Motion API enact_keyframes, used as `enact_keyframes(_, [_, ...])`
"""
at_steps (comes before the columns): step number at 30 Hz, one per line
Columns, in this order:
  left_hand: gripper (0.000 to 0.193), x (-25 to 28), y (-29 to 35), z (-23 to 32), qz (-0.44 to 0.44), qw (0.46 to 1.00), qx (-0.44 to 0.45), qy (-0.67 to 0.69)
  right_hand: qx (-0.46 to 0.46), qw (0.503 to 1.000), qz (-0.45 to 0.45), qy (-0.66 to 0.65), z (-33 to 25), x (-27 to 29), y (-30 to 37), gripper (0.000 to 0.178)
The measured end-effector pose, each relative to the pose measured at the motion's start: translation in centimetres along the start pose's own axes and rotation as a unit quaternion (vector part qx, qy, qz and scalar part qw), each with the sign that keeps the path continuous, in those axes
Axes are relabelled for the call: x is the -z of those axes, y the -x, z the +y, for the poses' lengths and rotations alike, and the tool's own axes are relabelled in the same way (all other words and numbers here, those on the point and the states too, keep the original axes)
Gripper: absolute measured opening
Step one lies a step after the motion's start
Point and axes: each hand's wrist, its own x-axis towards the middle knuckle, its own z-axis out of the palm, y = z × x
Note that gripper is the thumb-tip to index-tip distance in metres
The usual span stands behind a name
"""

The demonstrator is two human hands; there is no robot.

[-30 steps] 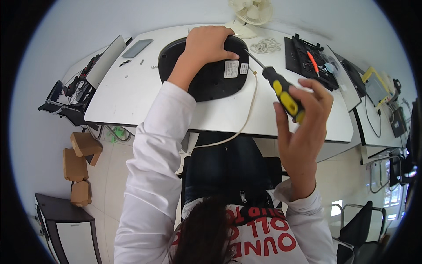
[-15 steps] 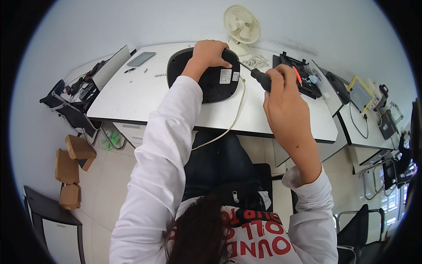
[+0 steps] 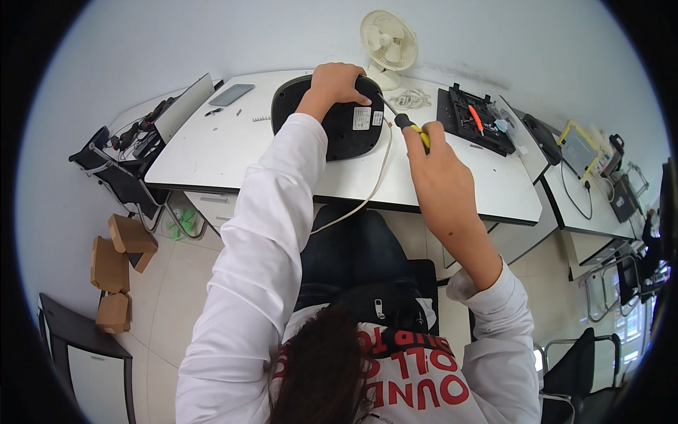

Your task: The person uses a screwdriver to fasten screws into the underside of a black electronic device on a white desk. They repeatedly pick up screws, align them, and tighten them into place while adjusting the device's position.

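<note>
A black rounded appliance [image 3: 342,138] with labels on the face toward me is tilted up on the white desk [image 3: 229,157]; its exact kind I cannot tell. My left hand [image 3: 337,83] grips its upper edge, thumb pressed on that face. My right hand [image 3: 441,173] is closed round the black and yellow handle of a screwdriver [image 3: 403,120]. The screwdriver's shaft points up and left, with its tip at the appliance's upper right edge; whether it sits in a screw is too small to see. A pale power cord [image 3: 382,178] runs from the appliance down over the desk's front edge.
A cream fan [image 3: 388,42] and a coiled white cable [image 3: 413,99] stand at the back. Right of them lies a black tool case [image 3: 459,131] with an orange-handled tool [image 3: 475,116]. A grey tablet-like slab [image 3: 232,95] and a row of small bits [image 3: 261,119] lie at left.
My right hand has shifted a little down and left, its fingers turned on the handle so that yellow now shows. The screwdriver tip remains by the appliance's upper right edge.
</note>
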Motion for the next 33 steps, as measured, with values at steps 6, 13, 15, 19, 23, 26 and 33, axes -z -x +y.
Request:
enact_keyframes(6, [0.064,0.1,0.2,0.0,0.01,1.0,-0.001,0.004,-0.042,0.997,0.049,-0.03,1.0,-0.8,-0.8,0.038])
enact_keyframes(13, [0.064,0.2,0.2,0.1,0.0,1.0,0.001,0.002,-0.046,0.998,-0.022,-0.029,0.1,0.5,-1.1,0.034])
enact_keyframes(15, [0.065,0.1,0.2,0.2,0.004,1.0,0.0,-0.001,-0.089,0.993,-0.075,-0.029,0.3,0.7,-1.7,0.036])
enact_keyframes(19, [0.066,0.0,0.1,-0.1,-0.001,1.0,0.006,0.0,-0.094,0.993,-0.003,-0.072,0.7,0.4,-1.7,0.031])
enact_keyframes(23, [0.066,0.0,0.0,-0.1,-0.002,1.0,0.003,-0.004,-0.006,0.996,0.047,-0.072,0.6,-0.2,-0.7,0.029])
enact_keyframes(26, [0.067,-0.2,0.2,-0.1,0.012,1.0,-0.002,-0.012,-0.045,0.998,-0.029,-0.032,0.7,0.6,-1.4,0.028])
enact_keyframes(33, [0.069,-0.4,-0.1,-0.1,0.015,1.0,-0.005,-0.019,-0.017,0.987,0.128,-0.092,1.9,0.3,-1.6,0.031])
